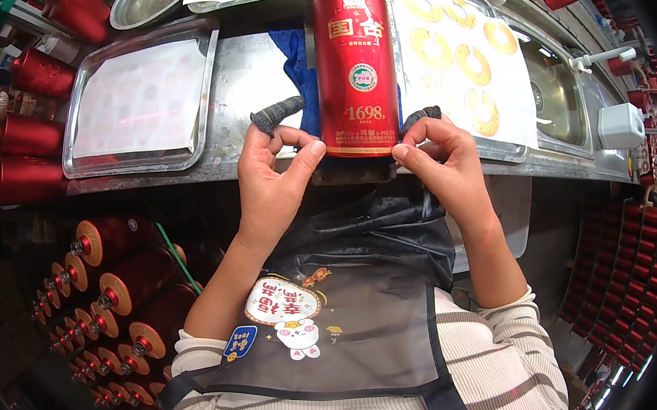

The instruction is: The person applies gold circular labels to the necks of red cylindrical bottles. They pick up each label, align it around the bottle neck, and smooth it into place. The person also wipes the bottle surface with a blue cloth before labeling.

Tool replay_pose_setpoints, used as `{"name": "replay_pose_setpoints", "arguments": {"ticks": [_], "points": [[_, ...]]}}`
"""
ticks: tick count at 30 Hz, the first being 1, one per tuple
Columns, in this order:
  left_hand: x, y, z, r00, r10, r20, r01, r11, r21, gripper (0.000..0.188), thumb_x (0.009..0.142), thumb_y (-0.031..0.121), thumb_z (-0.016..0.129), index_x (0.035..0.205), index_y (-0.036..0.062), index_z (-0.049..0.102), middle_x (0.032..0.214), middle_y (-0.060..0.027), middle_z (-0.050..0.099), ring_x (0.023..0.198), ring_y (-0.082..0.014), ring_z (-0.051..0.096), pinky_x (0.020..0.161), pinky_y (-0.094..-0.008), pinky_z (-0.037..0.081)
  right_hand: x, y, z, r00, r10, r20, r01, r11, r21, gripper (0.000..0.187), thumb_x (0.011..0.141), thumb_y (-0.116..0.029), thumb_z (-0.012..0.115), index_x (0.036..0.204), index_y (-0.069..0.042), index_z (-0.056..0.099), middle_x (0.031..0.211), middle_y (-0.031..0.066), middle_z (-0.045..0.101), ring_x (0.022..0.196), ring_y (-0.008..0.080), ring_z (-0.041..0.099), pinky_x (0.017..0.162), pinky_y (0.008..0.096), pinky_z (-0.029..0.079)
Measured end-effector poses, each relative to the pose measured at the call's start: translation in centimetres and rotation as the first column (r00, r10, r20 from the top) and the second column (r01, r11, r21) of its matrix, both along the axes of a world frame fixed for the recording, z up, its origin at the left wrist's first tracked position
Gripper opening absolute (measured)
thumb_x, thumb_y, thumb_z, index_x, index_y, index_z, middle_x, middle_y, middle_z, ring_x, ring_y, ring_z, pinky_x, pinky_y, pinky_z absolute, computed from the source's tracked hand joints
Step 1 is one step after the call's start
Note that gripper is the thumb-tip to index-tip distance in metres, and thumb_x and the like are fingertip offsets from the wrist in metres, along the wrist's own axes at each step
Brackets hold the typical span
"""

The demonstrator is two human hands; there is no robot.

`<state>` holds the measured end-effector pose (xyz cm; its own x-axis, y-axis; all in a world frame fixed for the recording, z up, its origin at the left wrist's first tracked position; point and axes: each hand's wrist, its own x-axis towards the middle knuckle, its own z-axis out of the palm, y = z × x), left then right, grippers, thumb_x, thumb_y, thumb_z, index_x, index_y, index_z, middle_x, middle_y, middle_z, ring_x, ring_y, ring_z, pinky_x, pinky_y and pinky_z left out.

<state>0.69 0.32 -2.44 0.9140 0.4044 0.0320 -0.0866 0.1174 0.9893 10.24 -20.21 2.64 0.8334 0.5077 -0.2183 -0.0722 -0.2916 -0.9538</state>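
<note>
Bracketing the near end of the red bottle (355, 66) with both hands: left hand (274, 183) at its lower left corner, right hand (453, 168) at lower right. Thumb and bent fingers are drawn close together on each side; can't tell if they pinch anything thin or just press the bottle edge. One finger per hand wears a dark finger cover (277, 115), angled up off the work. Bottle lies front up, neck away from the person, over a dark stand (353, 173) at the bench's near edge, centre. Blue cloth (291, 53) beside and partly under it. Left: metal tray (81, 155) with a pale sheet (134, 105). Right: white sheet (522, 108) bearing gold ring-shaped pieces (433, 48), then the sink (563, 112) and white jug (620, 126). More red bottles (143, 272) racked below left.
</note>
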Motion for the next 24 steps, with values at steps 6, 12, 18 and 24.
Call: {"name": "replay_pose_setpoints", "arguments": {"ticks": [6, 12, 18, 24], "points": [[-0.03, -0.02, 0.49, 1.0, -0.012, -0.026, 0.011, 0.999, -0.031, 0.044, 0.091, -0.001, 0.068, 0.131, -0.0001, 0.049, 0.09, -0.001, 0.063, 0.075, -0.002, 0.056, 0.062, -0.0162, 0.046, 0.02, 0.11, 0.03, 1.0, -0.011, -0.013, 0.011, 1.0, -0.006, 0.017, 0.089, -0.013, 0.073, 0.082, -0.002, 0.062, 0.084, -0.0008, 0.059, 0.071, 0.0018, 0.058, 0.062, 0.0171, 0.041], [-0.07, 0.0, 0.7, 0.999, -0.019, -0.04, 0.018, 1.0, -0.01, 0.045, 0.091, -0.001, 0.068, 0.132, -0.0007, 0.049, 0.09, -0.0016, 0.063, 0.073, -0.0025, 0.057, 0.059, -0.0162, 0.047, 0.11, 0.16, -0.1, 1.0, -0.011, -0.005, 0.011, 1.0, 0.018, 0.017, 0.088, -0.014, 0.073, 0.082, -0.004, 0.061, 0.08, -0.0026, 0.06, 0.067, 0.0004, 0.055, 0.057, 0.0169, 0.037], [-0.02, -0.1, 0.79, 0.999, -0.009, -0.044, 0.008, 1.0, -0.015, 0.046, 0.091, -0.001, 0.068, 0.132, -0.0007, 0.048, 0.09, -0.0018, 0.063, 0.073, -0.0029, 0.057, 0.06, -0.0164, 0.048, 0.29, 0.19, 0.26, 1.0, 0.012, -0.028, -0.012, 1.0, 0.002, 0.017, 0.088, -0.014, 0.073, 0.083, -0.004, 0.061, 0.08, -0.0025, 0.061, 0.067, -0.0002, 0.055, 0.057, 0.0163, 0.037], [-0.02, -0.1, 0.5, 1.0, -0.008, -0.029, 0.008, 1.0, 0.01, 0.046, 0.091, -0.001, 0.068, 0.133, -0.0001, 0.049, 0.09, -0.0021, 0.063, 0.075, -0.0037, 0.058, 0.061, -0.0171, 0.048, 0.46, 0.0, -0.27, 0.996, 0.004, -0.087, 0.001, 0.998, 0.058, 0.015, 0.088, -0.012, 0.072, 0.09, -0.004, 0.06, 0.082, -0.0017, 0.063, 0.067, -0.0004, 0.054, 0.057, 0.016, 0.037]]}}
